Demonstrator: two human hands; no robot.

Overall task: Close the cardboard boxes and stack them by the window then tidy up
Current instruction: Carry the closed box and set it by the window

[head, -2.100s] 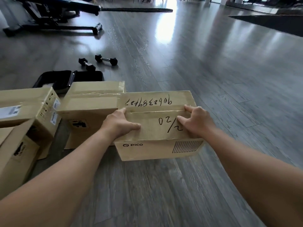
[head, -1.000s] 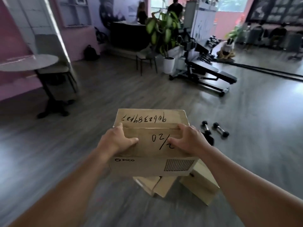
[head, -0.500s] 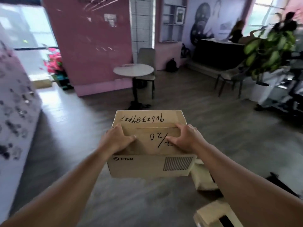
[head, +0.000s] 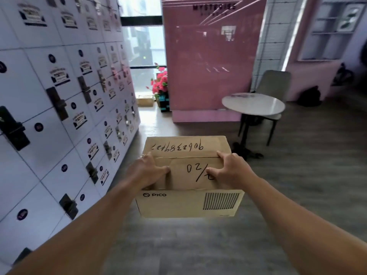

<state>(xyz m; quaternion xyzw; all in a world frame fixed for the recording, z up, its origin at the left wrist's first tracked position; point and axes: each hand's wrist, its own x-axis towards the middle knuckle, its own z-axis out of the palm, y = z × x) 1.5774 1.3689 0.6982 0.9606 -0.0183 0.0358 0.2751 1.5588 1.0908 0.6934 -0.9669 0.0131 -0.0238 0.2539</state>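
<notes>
I carry a brown cardboard box [head: 188,203] with handwritten numbers on its top flaps and a PICO print on its near side. It is held in the air in front of me. My left hand [head: 147,171] grips the left part of the top, fingers curled over the flap edge. My right hand [head: 230,169] grips the right part the same way. The near flap sits slightly sunken. Far ahead, another cardboard box [head: 145,101] lies on the floor by the window [head: 144,56].
A wall of white lockers [head: 59,96] runs along the left. A pink partition [head: 210,56] stands ahead on the right, with pink flowers [head: 160,82] beside it. A round white table [head: 253,105] and a grey chair [head: 274,84] stand at right. A narrow floor passage leads to the window.
The box was lifted off the floor from among the other boxes. My view has swung left, from the gym floor to the locker wall and window. Both hands keep their grip.
</notes>
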